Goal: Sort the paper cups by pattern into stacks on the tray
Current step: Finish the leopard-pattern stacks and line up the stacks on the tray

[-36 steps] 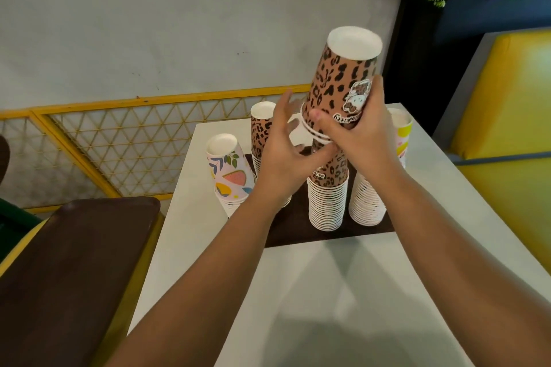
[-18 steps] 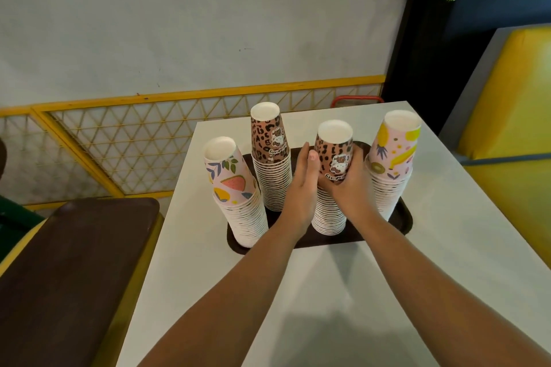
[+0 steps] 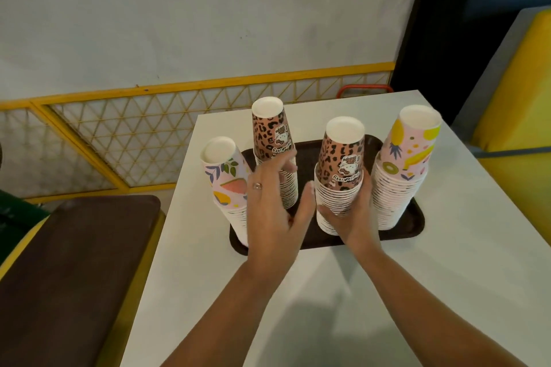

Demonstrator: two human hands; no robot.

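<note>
Several upside-down cup stacks stand on a dark brown tray (image 3: 416,222). A pink fruit-print stack (image 3: 228,185) leans at the left. Two leopard-print stacks stand in the middle, one at the back (image 3: 272,140) and one in front (image 3: 341,164). A pink banana-print stack (image 3: 405,164) is at the right. My right hand (image 3: 353,214) grips the lower part of the front leopard stack. My left hand (image 3: 275,208) hovers between the fruit stack and the two leopard stacks, fingers spread and reaching toward the back leopard stack; whether they touch it is unclear.
The tray sits on a white table (image 3: 328,292). A dark brown bench (image 3: 68,271) lies to the left, a yellow lattice railing (image 3: 125,134) behind, and a yellow seat (image 3: 518,98) to the right. A red handle (image 3: 363,88) shows beyond the table's far edge.
The leopard cups held high a second ago were brought down onto the front leopard stack. My right hand slid lower on that stack, and my left hand came off it toward the back stack.
</note>
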